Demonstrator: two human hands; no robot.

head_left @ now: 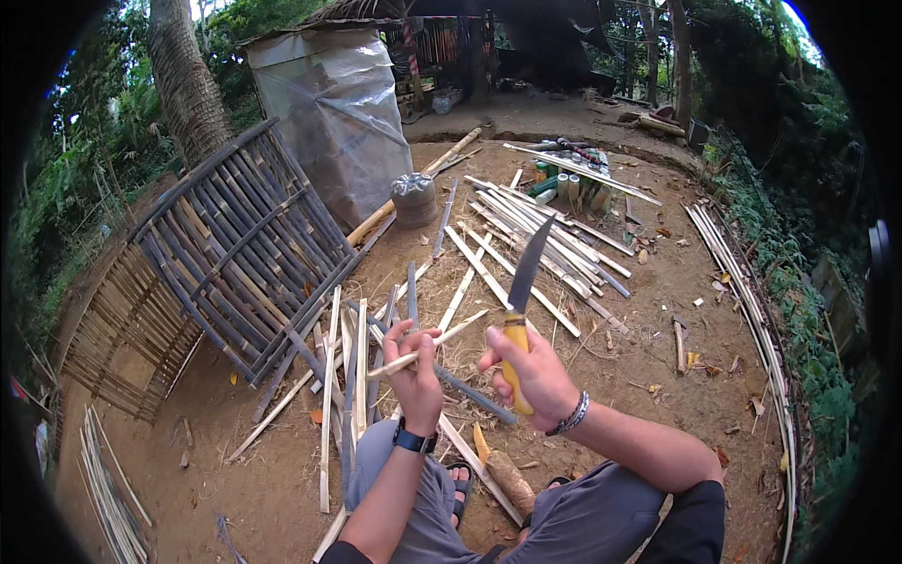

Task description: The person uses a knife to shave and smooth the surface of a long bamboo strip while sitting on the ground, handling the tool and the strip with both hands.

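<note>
In my right hand [536, 371] is a knife with a yellow handle [516, 343] and a dark, pointed blade [532, 263] that stands upright, tip up. My fingers wrap round the handle. My left hand [413, 376], palm turned up, grips a thin pale bamboo strip [462, 326] between thumb and fingers. The strip slants up to the right, its far end left of the knife and apart from the blade. Between my feet lies a short thick wooden piece [510, 482] with a pale, tapered end.
Split bamboo strips [536, 235] lie heaped ahead, and more strips [361, 376] lie beside my left knee. A bamboo slat panel [249, 249] leans at the left. A large plastic bottle [414, 200] stands near a plastic-covered booth [329, 113]. A hammer [679, 343] lies at the right.
</note>
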